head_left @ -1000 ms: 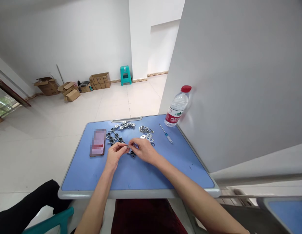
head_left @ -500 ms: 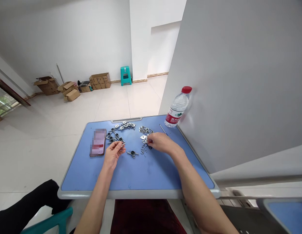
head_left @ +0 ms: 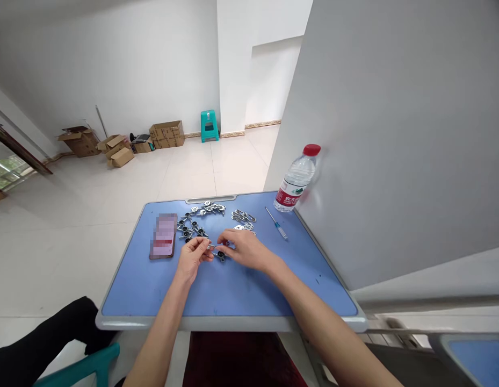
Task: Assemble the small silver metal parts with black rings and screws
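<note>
My left hand point(head_left: 193, 256) is closed in a pinch on a small metal part point(head_left: 210, 246), whose thin silvery pin sticks out to the right. Close beside that pin, the curled fingers of my right hand point(head_left: 243, 248) come together; anything between their tips is too small to make out. Below the fingertips lies a metal fitting with a black round centre point(head_left: 221, 255), partly covered. Several similar black-centred fittings point(head_left: 185, 229) are grouped left of the hands. Flat metal plates point(head_left: 244, 227) lie just beyond my right hand, which hides the small parts near it.
Silvery assembled fittings point(head_left: 208, 208) and oblong metal links point(head_left: 244, 216) lie toward the table's far edge. A screwdriver point(head_left: 276, 223) and a water bottle point(head_left: 294, 180) are at the right, by a grey panel point(head_left: 394, 140). A phone point(head_left: 164, 236) lies on the left of the blue table point(head_left: 249, 295).
My right hand has moved left from the plates and small parts to the pin in my left hand. My left hand has shifted slightly right. The screwdriver's handle is now uncovered.
</note>
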Tool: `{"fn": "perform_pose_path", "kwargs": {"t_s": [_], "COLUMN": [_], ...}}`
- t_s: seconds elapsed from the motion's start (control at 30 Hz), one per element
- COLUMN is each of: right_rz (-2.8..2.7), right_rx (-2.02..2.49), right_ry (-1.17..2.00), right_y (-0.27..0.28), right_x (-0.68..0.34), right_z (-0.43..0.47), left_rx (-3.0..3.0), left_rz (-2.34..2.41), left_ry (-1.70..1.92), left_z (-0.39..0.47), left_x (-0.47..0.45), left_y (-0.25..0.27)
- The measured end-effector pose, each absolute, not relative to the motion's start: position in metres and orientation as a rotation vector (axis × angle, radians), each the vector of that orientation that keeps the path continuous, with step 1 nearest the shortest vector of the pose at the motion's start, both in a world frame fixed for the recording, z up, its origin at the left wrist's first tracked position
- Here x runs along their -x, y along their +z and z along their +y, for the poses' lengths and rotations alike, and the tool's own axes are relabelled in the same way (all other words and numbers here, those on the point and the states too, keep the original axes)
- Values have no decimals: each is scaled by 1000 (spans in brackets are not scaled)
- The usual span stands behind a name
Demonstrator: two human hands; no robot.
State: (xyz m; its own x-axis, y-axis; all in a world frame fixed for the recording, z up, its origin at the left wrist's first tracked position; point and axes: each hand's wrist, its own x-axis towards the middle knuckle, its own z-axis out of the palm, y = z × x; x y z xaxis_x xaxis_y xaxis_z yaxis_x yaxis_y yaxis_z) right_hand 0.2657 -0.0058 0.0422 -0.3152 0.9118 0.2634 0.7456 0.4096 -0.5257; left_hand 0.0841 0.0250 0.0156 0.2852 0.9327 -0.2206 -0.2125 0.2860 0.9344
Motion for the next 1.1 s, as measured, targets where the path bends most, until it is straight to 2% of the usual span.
{"fn": "perform_pose_path", "kwargs": {"t_s": [0.23, 0.4, 0.5, 0.77, 1.1], "right_rz": [-2112, -1905, -1793, -1853, -1819], "right_rx": [1423, 1774, 1968, 2079, 2163], "right_ry": [269, 161, 102, 102, 60], "right_y": [31, 34, 34, 24, 18], "right_x": [-260, -284, -300, -300, -299], "right_z": [-3, 9, 16, 34, 42], "left_rx": [-1121, -1118, -1051, -1203, -2106], "left_rz": [1003, 1104, 1121, 1148, 1119], "left_ry": [1016, 1257, 1284, 1215, 834], "left_z": [23, 28, 30, 30, 13], "left_x": [-86, -79, -77, -77, -84], "left_y": [15, 12, 11, 10, 9]}}
